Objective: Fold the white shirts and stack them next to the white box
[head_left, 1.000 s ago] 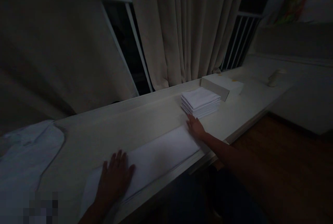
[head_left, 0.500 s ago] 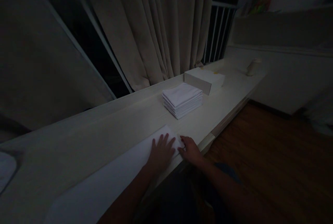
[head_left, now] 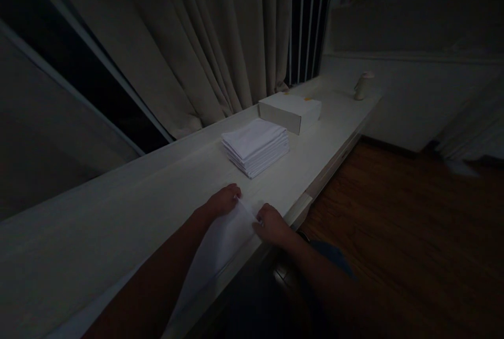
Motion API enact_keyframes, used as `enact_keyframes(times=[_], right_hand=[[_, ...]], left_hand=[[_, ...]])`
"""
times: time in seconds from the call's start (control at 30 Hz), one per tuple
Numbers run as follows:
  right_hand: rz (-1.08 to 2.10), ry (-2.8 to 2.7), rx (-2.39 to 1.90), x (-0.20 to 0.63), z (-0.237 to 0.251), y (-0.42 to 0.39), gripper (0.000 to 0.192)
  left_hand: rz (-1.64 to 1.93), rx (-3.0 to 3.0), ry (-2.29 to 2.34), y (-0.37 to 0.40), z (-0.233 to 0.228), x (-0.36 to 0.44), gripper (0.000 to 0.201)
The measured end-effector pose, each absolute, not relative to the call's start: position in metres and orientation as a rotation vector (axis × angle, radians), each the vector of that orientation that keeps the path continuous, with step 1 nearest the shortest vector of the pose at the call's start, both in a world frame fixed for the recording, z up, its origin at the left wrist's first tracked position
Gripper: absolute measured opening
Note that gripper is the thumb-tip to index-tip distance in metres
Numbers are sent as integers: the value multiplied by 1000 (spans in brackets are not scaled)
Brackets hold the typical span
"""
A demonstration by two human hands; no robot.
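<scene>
Both hands are engaged at the near end of a white cloth (head_left: 226,242), in the lower middle of the frame. The left hand (head_left: 226,199) pinches one corner of the end edge; the right hand (head_left: 272,226) grips the other, its fingers curled in. The step in hand is judged to be taking up that edge; the next move would call for keeping it taut and level between both grips. The cloth is plain, smooth and pale, its held end raised off the desk (head_left: 169,187) and the remainder running to the lower left (partly hidden by the left forearm). Beyond the hands, a squared stack of folded white cloths (head_left: 255,145) sits near a white box (head_left: 289,110).
</scene>
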State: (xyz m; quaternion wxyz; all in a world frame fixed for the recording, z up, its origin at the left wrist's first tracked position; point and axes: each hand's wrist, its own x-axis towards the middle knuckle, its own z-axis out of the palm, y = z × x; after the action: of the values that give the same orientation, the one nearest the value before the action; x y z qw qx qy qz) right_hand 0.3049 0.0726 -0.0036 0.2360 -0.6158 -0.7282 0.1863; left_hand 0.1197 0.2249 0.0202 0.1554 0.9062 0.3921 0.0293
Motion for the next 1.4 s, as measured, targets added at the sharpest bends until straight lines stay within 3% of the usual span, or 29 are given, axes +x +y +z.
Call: enact_keyframes(times=[0.27,0.43,0.67,1.0,1.2,1.4], right_hand=[[626,-1801,-1849,300,3,76,10],[618,-1787,-1911,296,6,76,22],[468,-1897,-1911,288,5,76,18],[260,-1946,-1933,269,11,71,22],[207,-2062,-1546,247,4,90,46],[297,-2080,-1475,219,-9,122,67]], left_hand=[[262,2511,1268,237,22,118,12],[419,2447,1459,230,21,119,13],[618,2518,1619,180,19,125,33],[194,2730,1531,134,-6,110,68],[101,2756,1482,158,-8,101,57],[174,2813,1289,185,-21,87,54]])
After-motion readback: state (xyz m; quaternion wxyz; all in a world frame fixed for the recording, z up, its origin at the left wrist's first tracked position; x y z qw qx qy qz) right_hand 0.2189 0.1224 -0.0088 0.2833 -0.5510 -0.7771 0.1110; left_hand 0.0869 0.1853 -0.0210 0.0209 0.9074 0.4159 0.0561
